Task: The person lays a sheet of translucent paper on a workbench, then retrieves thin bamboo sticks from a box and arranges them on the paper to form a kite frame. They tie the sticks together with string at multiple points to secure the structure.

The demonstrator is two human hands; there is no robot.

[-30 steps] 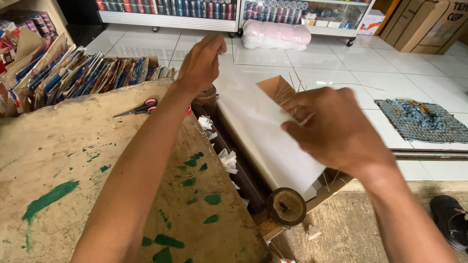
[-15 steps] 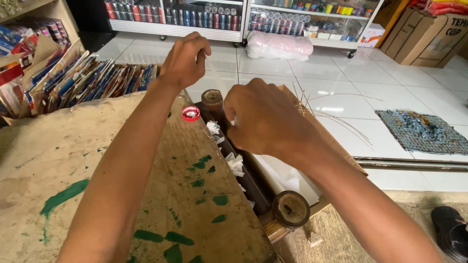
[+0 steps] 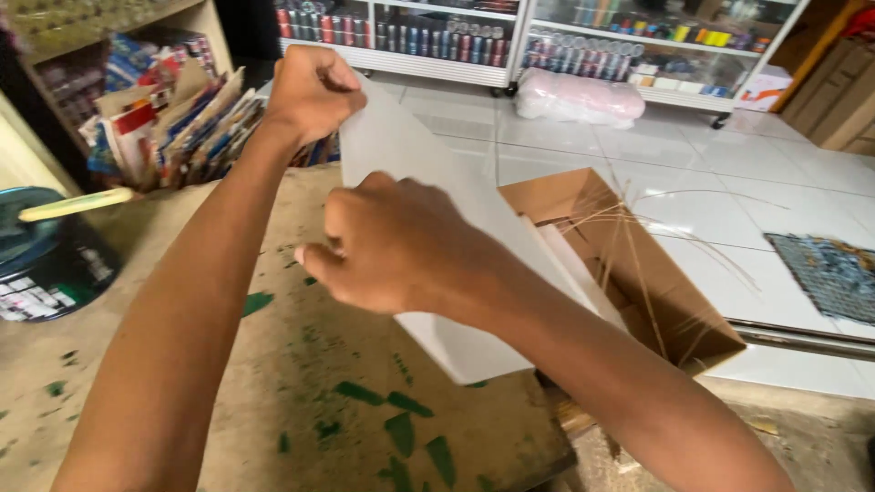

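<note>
Both fists close on a white sheet (image 3: 428, 173) held above the paint-stained table (image 3: 301, 401); the left hand (image 3: 310, 91) pinches its far top corner; the right hand (image 3: 396, 246) grips its near edge.

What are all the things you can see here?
white sheet: one, white, held up between both hands over the table
table: one, brown with green paint marks, under the arms
cardboard box: one, brown, open, right of the table, thin straws sticking out
paint can: one, dark, far left, pale stick across it
stacked packets: many, mixed colours, behind the table on the left
glass shelves: two, white frames, rows of small cans, at the back
plastic bundle: one, pinkish white, on the tiled floor
mat: one, blue-grey, far right
left hand: fingers closed on the sheet's top
right hand: fingers closed on the sheet's middle
</note>
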